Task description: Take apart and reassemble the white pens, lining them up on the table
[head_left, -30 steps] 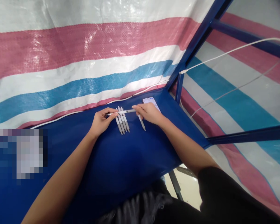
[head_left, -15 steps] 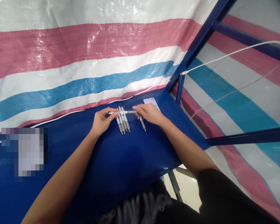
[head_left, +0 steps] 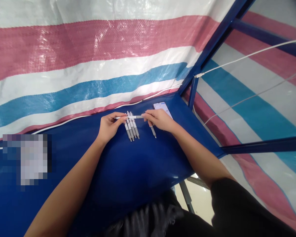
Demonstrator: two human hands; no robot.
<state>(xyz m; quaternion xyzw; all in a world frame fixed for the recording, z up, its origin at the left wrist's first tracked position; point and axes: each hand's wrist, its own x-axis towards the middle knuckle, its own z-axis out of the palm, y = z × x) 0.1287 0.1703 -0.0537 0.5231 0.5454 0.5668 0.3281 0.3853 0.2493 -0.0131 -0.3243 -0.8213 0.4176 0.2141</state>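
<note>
Between my two hands a white pen with a grey grip [head_left: 132,117] is held level above the table. My left hand [head_left: 110,126] pinches its white end, and my right hand [head_left: 160,119] pinches the grey end, hiding the tip. Just under it, several similar pens [head_left: 131,129] lie side by side, grey grips toward me. A single pen [head_left: 153,131] lies apart to their right, its upper part covered by my right hand. Behind that hand rests a phone [head_left: 162,106] with a lit screen, partly hidden.
The blue table [head_left: 128,171] meets a striped plastic sheet [head_left: 88,92] at the back, where a white cable [head_left: 61,125] runs along the edge. Blue metal frame bars [head_left: 192,89] stand at the right. A pixelated pale item [head_left: 34,160] lies at the left.
Both hands keep their hold on the pen, which has hardly moved. The whole view has shifted slightly.
</note>
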